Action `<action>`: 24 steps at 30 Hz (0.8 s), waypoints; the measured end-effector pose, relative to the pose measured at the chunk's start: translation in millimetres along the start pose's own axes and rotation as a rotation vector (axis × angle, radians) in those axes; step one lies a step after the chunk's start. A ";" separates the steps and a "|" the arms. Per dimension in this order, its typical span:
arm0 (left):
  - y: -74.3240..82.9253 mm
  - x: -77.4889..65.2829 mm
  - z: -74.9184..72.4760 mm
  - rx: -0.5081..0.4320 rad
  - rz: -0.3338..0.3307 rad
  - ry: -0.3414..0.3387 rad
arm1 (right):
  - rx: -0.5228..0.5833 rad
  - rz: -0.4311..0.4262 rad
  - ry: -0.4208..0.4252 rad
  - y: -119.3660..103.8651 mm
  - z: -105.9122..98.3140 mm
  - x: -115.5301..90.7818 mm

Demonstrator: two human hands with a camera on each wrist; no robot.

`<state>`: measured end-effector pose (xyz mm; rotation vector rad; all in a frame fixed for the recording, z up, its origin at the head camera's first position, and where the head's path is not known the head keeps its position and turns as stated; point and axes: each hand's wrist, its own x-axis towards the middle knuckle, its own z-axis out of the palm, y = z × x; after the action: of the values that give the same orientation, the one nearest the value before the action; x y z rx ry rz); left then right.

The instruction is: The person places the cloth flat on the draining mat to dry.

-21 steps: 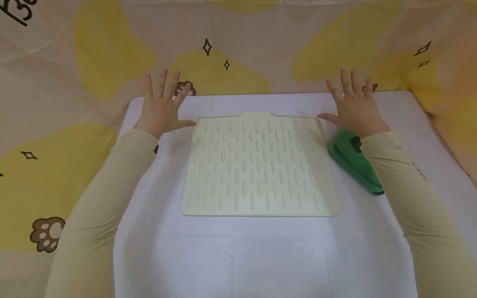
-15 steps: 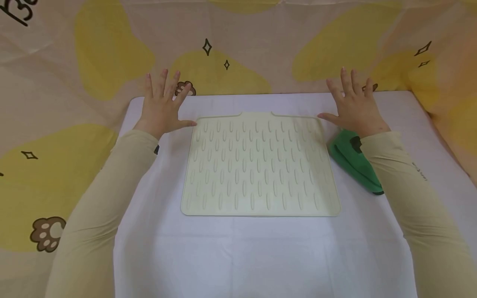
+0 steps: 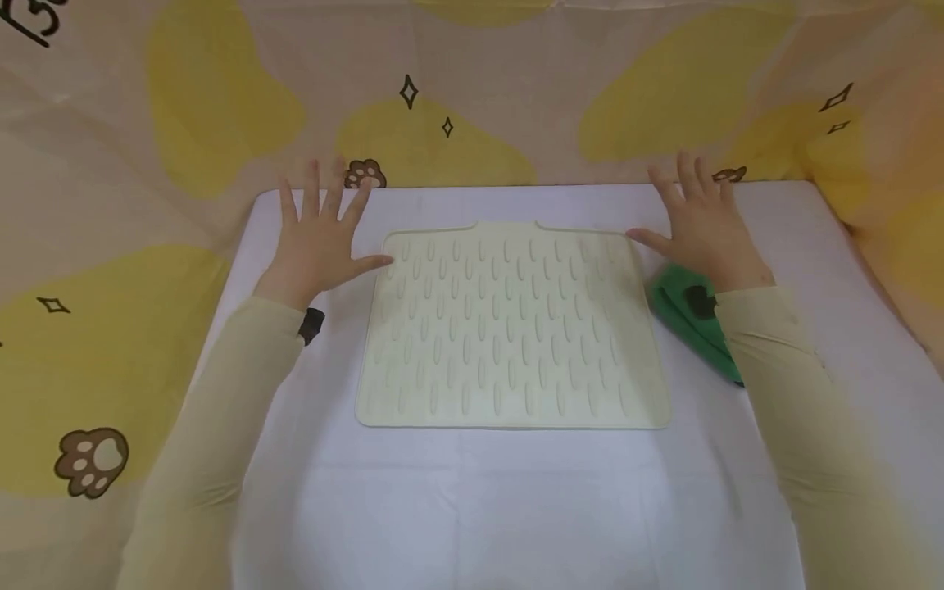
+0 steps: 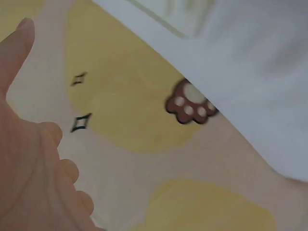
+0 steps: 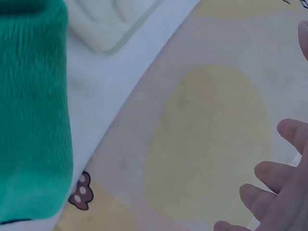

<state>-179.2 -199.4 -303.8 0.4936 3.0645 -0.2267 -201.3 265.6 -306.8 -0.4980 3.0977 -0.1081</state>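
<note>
A pale cream mat [image 3: 512, 328] with rows of raised oval ridges and a tab on its far edge lies flat on the white-covered table. My left hand [image 3: 313, 242] is held out at the mat's far left corner, fingers spread and holding nothing. Its thumb tip overlaps that corner in the head view. On the other side, my right hand [image 3: 704, 233] also spreads its fingers, with the thumb pointing at the far right corner. A folded green plush cloth [image 5: 33, 115] lies right of the mat, partly hidden under my right wrist and sleeve in the head view.
White cloth [image 3: 472, 508] covers the table, whose far edge runs just beyond the mat. A pink and yellow patterned sheet [image 3: 472, 82] hangs behind and at both sides. A small black piece [image 3: 312, 326] shows at my left wrist, by the sleeve cuff.
Both hands have drawn back slightly toward me, fingers still spread. More of the black piece at the left wrist shows. The mat and the green cloth stay in place.
</note>
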 end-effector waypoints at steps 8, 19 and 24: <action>25.3 -38.5 24.0 -0.169 -0.010 -0.023 | 0.221 0.047 0.108 1.3 15.0 -20.5; 45.3 -67.5 53.9 -0.357 -0.088 -0.051 | 0.392 0.177 0.226 5.4 35.3 -51.1; 51.4 -73.5 65.7 -0.416 -0.103 -0.062 | 0.446 0.203 0.317 8.1 43.9 -61.2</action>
<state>-92.8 -183.7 -372.1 0.2988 2.9549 0.3795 -145.1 289.5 -351.7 -0.1612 3.2360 -0.9317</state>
